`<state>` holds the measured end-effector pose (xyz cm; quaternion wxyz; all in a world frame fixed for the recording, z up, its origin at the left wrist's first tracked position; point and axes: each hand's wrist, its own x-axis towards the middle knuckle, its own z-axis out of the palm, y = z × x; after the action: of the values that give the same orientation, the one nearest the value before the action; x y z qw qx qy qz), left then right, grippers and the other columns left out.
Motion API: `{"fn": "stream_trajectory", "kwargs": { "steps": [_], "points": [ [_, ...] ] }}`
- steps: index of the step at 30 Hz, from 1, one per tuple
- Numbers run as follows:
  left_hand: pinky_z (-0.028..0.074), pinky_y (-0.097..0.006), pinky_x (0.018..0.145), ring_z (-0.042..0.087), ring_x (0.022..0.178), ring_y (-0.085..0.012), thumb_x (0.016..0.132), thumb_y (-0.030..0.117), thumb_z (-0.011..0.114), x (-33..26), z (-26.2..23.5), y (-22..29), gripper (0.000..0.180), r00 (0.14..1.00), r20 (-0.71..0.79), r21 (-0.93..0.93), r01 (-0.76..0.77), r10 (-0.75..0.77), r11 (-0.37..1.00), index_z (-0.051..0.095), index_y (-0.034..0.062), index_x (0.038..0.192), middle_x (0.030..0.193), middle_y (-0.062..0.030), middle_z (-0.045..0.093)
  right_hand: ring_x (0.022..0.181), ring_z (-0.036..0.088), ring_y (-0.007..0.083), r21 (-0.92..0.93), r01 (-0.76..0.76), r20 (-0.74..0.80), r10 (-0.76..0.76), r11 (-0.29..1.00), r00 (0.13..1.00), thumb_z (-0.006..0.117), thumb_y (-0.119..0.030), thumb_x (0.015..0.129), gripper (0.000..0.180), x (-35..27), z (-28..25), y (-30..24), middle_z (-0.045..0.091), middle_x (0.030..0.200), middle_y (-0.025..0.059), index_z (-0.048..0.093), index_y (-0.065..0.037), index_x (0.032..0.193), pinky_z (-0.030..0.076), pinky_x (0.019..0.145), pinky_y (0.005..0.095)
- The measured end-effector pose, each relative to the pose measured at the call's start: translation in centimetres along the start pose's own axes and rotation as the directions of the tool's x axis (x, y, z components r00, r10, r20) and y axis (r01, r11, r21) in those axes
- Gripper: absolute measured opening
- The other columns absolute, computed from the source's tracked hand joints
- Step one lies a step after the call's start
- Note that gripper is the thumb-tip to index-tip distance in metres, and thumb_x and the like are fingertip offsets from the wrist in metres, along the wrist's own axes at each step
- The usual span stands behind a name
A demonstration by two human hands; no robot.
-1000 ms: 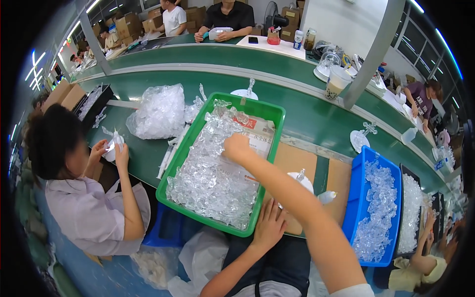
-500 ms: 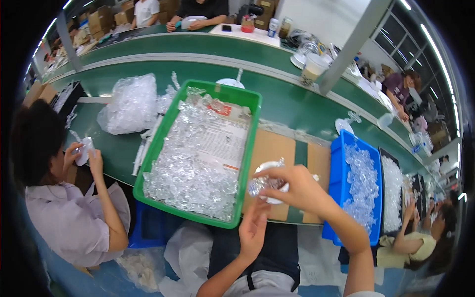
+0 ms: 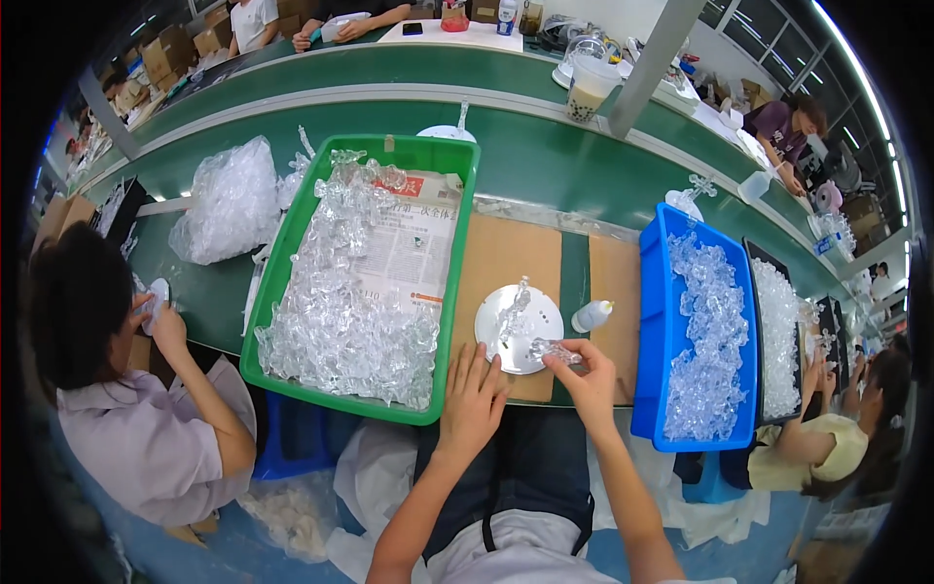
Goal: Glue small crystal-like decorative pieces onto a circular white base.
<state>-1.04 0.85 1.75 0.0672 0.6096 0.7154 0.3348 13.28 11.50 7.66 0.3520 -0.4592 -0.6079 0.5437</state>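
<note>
A round white disc (image 3: 494, 310) lies on the cardboard mat in front of me, with a clear plastic figure (image 3: 516, 304) on it. Pinched in the fingers of my right hand (image 3: 590, 382) is a clear plastic piece (image 3: 556, 351), held over the disc's near right edge. My left hand (image 3: 472, 401) is open and empty, its fingers stretched flat at the disc's near left rim; whether they touch it I cannot tell. Just right of the disc, a small white bottle (image 3: 591, 315) with a yellowish tip lies tilted on its side.
On the left stands a green tray (image 3: 465, 226) of clear plastic pieces over newspaper. A blue bin (image 3: 647, 341) of similar pieces is on the right. Behind the green tray sits a bulging clear bag (image 3: 229, 200). Co-workers sit at both sides; a drink cup (image 3: 591, 88) stands beyond.
My right hand has come down and right from above the disc, uncovering it and the bottle. My left hand has flattened beside the disc. The view has shifted slightly.
</note>
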Motion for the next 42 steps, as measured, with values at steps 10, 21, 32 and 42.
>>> {"fn": "stream_trajectory", "kwargs": {
  "steps": [10,21,32,42],
  "points": [
    [0.030,-0.048,0.105,0.033,0.130,-0.0428,0.083,0.008,0.060,-0.8,0.2,0.2,0.042,0.995,-0.088,-0.159,0.040,-0.055,0.986,0.049,-0.0037,0.122,0.137,-0.0214,0.042,0.066,0.063,0.0251,-0.485,0.336,0.233,-0.251,0.807,0.940,0.072,-0.019,0.075,0.026,2.4,3.9,0.1,0.060,0.080,0.0141,0.063,0.002,0.088,0.051,0.059,0.0330],
    [0.029,-0.049,0.106,0.034,0.130,-0.0394,0.083,0.014,0.061,-0.7,0.2,0.2,0.048,0.997,-0.070,-0.110,-0.030,0.022,0.993,0.048,-0.0052,0.125,0.138,-0.0224,0.040,0.061,0.059,0.0344,-0.724,0.503,0.346,-0.381,0.473,0.857,0.068,-0.015,0.076,0.023,1.4,5.5,-0.5,0.053,0.072,0.0156,0.052,0.001,0.076,0.049,0.052,0.0406],
    [0.028,-0.052,0.105,0.033,0.128,-0.0457,0.082,0.032,0.066,-0.1,1.0,0.7,0.059,0.994,-0.002,-0.031,-0.113,0.113,0.993,0.048,-0.0026,0.126,0.137,-0.0291,0.036,0.067,0.060,0.0379,-0.669,0.502,0.408,-0.293,0.549,0.865,0.065,-0.021,0.080,0.023,2.5,3.9,-0.6,0.057,0.077,0.0170,0.054,-0.001,0.083,0.050,0.058,0.0431],
    [0.026,-0.052,0.106,0.027,0.132,-0.0453,0.081,0.036,0.066,-0.7,1.5,1.0,0.057,0.997,0.057,-0.046,-0.042,0.045,0.998,0.052,0.0038,0.126,0.141,-0.0301,0.029,0.063,0.064,0.0335,-0.724,0.550,0.516,-0.203,0.416,0.832,0.060,-0.011,0.077,0.017,2.1,4.3,-0.4,0.060,0.076,0.0187,0.052,0.002,0.084,0.052,0.054,0.0379]
  ]
}}
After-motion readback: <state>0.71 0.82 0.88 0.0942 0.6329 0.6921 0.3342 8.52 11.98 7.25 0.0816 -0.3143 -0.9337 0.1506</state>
